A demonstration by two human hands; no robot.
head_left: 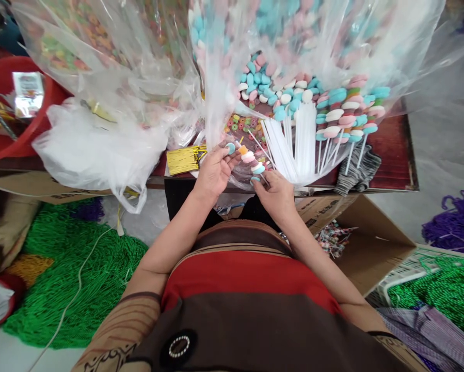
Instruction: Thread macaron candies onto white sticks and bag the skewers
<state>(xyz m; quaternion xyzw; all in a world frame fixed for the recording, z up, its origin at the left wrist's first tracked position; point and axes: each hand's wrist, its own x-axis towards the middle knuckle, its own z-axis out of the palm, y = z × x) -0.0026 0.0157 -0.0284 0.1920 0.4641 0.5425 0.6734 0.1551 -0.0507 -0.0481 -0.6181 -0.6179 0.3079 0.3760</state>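
My left hand [217, 168] pinches a round blue candy [230, 148] between thumb and fingers. Just right of it, my right hand [275, 194] grips the lower end of a candy skewer [248, 156], which is tilted, its top toward my left hand. Orange, pink, white and blue pieces are threaded on that stick. Beyond my hands lie small fruit-coloured rings [241, 124] and a heap of pink, white and blue candies [268, 93] spilling from a clear bag. White sticks [289, 147] are bunched beside my right hand, with several filled skewers [346, 111] further right.
A bundle of yellow twist ties [183, 160] and a white plastic bag [104, 144] lie to the left, near a red basin [56, 88]. A grey knitted glove [358, 168] rests at the right. Below stands an open cardboard box [374, 248] containing wrapped skewers.
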